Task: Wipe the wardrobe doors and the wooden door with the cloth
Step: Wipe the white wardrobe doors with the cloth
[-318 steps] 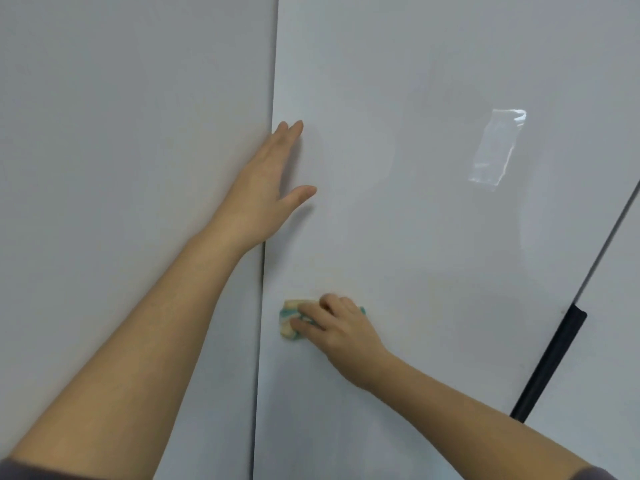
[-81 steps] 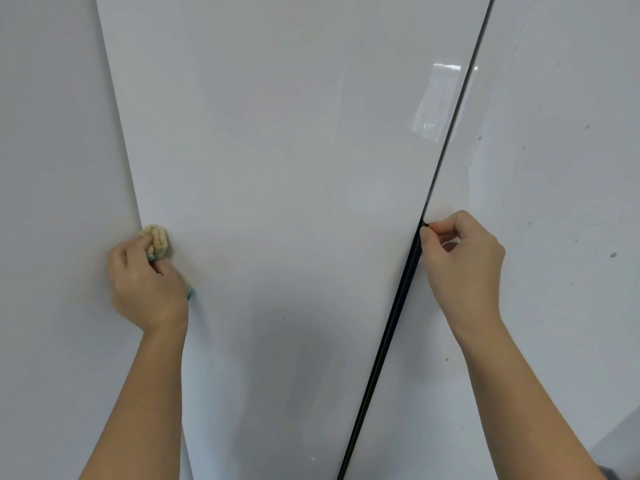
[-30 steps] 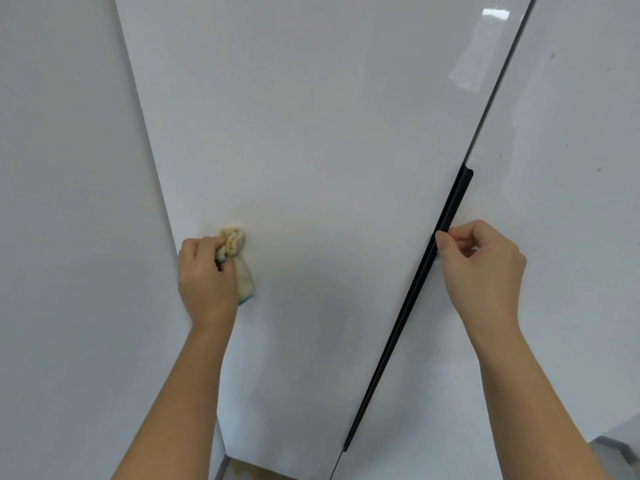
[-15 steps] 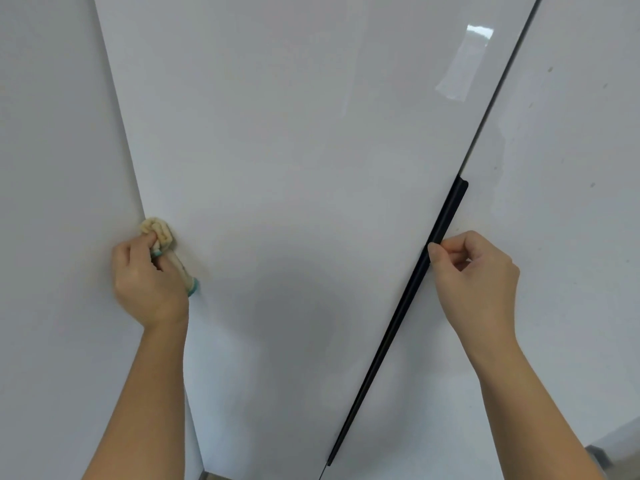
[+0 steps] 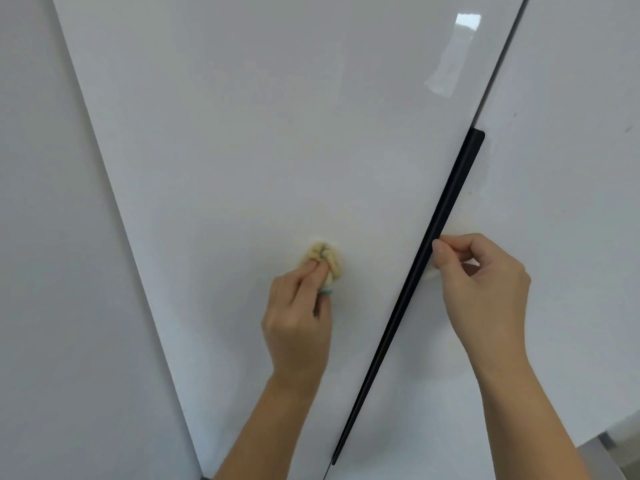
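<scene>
Glossy white wardrobe doors are filling almost the whole view, seen from close up. The middle door [image 5: 259,133] is taking up most of the frame. The left door [image 5: 52,254] is lying beside it across a thin seam, and the right door [image 5: 575,209] is sitting on its other side. A black handle [image 5: 450,209] is running as a long slim strip down the middle door's right edge. A bright patch of reflected light [image 5: 453,53] is gleaming near the top of the middle door, just left of that edge. A few small dark specks [image 5: 628,129] are showing on the right door.

The left hand [image 5: 298,317] is reaching up from below and gripping a bunched cloth [image 5: 325,254], cream-yellow with a touch of teal at its lower end. The fingers are curling round the cloth and pressing it against the face of the middle door. The cloth is sitting nearer the handle than the left seam, but clear of the handle.

The right hand [image 5: 485,285] is curling its fingers, with thumb and forefinger tips pinching the edge of the black handle partway down its length. The rest of that hand is lying in front of the right door. Both bare forearms are rising from the bottom of the frame.
</scene>
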`<act>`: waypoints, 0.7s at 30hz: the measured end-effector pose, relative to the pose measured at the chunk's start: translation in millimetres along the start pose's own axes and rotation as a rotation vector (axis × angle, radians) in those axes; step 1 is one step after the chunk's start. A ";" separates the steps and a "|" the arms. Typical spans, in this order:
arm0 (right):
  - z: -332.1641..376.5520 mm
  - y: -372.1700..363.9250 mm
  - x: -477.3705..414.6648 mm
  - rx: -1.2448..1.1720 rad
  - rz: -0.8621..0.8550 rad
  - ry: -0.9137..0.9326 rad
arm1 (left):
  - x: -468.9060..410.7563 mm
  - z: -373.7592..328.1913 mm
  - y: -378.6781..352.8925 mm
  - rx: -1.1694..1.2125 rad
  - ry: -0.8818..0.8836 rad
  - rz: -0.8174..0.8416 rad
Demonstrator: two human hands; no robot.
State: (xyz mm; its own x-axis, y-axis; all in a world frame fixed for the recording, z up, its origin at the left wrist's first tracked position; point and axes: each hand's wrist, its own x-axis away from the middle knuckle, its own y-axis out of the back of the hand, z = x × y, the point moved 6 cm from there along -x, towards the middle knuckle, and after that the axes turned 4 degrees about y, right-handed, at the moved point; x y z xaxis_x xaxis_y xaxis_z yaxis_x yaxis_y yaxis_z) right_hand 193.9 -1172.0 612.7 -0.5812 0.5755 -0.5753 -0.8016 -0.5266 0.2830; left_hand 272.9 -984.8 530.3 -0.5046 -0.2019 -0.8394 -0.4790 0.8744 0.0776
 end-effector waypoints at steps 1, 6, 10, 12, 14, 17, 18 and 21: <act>-7.5 -0.9 3.0 0.008 0.012 -0.005 | 7.1 -11.9 -9.6 0.036 -0.035 0.019; -39.9 -4.2 18.2 0.016 0.021 -0.008 | 28.1 -34.8 -40.7 0.118 -0.102 0.023; -39.4 -10.1 23.2 0.022 -0.013 0.111 | 34.4 -43.1 -49.5 0.149 -0.253 0.012; -37.7 -10.8 21.4 0.044 -0.034 0.177 | 37.6 -41.2 -50.7 0.162 -0.337 0.013; -37.1 -10.7 16.6 0.082 -0.034 0.235 | 39.6 -34.9 -50.0 0.175 -0.429 0.024; -35.9 -8.9 12.8 0.130 -0.028 0.317 | 43.4 -26.3 -48.3 0.178 -0.594 0.040; -35.2 -9.1 13.9 0.151 -0.032 0.345 | 46.2 -24.5 -47.7 0.170 -0.645 0.036; -37.1 -11.6 17.5 0.235 -0.087 0.420 | 55.8 -18.3 -49.8 0.140 -0.788 0.012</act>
State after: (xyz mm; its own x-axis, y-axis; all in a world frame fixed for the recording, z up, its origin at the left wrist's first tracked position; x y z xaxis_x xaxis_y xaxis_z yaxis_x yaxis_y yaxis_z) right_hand 198.2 -1179.0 570.8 -0.4426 0.2839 -0.8506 -0.8828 -0.3041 0.3579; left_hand 255.5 -1047.6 489.4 0.1716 0.1334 -0.9761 -0.3559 0.9323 0.0648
